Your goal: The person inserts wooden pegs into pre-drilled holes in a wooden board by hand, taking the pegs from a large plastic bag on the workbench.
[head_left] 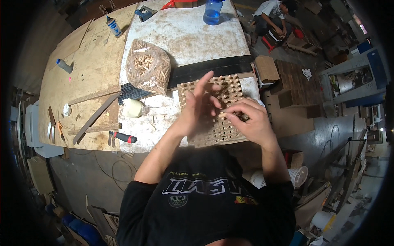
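Your right hand [252,121] is pinching a small wooden dowel [222,115], lying sideways and pointing left, at its fingertips over the drilled board [213,133]; your left hand [198,108] is hovering, fingers spread.

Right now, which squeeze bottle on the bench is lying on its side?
The grey squeeze bottle at the far left edge lies flat; the blue-labelled glue bottle stands upright.

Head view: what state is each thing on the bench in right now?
Wooden board: flat on the bench, many holes filled with dowels, some near-edge holes empty.
Dowel bag: full, lying on the bench.
Left hand: open over the board, fingers spread.
Right hand: fingers pinching a dowel at the board.
Blue water jug: upright.
Glue bottle: upright.
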